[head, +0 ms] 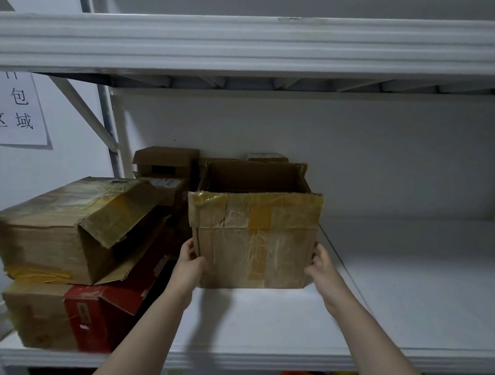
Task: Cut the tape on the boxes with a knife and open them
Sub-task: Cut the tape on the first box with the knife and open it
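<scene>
A brown cardboard box (252,238) with old yellowish tape on its front stands on the white shelf (377,306), its top flaps open and upright. My left hand (190,260) grips its lower left edge, thumb on the front face. My right hand (321,265) holds its lower right edge, fingers round the side. No knife is in view.
Left of it a dented taped box (63,227) with a loose flap lies on a red-and-brown box (73,318). Smaller boxes (165,166) sit behind against the wall. The shelf above (247,45) hangs low. A paper sign (14,106) is on the left wall.
</scene>
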